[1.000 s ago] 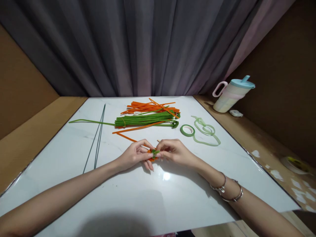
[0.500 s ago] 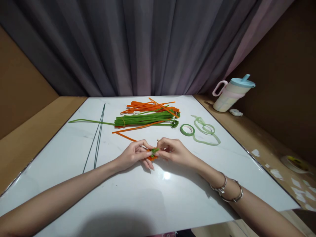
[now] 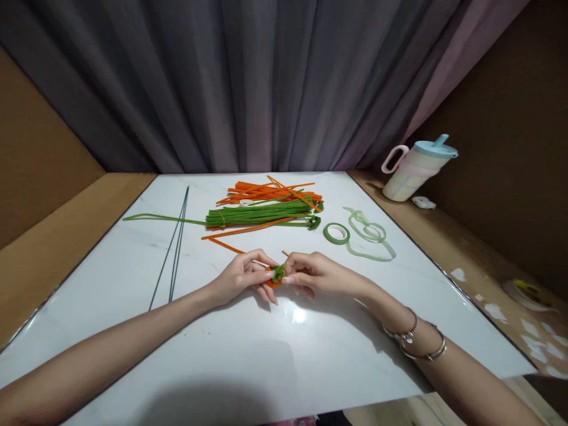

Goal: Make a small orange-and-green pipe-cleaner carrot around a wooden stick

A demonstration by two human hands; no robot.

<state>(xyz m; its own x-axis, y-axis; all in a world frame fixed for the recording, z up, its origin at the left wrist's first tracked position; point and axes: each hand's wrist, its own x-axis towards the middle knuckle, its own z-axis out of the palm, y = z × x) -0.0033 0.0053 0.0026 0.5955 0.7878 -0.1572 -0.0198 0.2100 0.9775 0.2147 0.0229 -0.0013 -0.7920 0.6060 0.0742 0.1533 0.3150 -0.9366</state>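
Both hands meet mid-board on white marble board (image 3: 248,355). Left hand (image 3: 242,277) and right hand (image 3: 317,275) both pinching small orange-and-green pipe cleaner piece (image 3: 277,276) between fingertips, piece just above board surface, thin stick poking out at 12 o'clock of it. Bracelets (image 3: 417,342) on right wrist. Up at 12 o'clock: green pipe cleaner bundle (image 3: 261,214) with orange pipe cleaners (image 3: 275,192) behind, touching. Green tape roll (image 3: 336,232) at 2 o'clock, loose tape strip (image 3: 373,236) just beside. Dark wires (image 3: 175,248) at 9 o'clock. Tumbler (image 3: 417,168) far at 2 o'clock, off board
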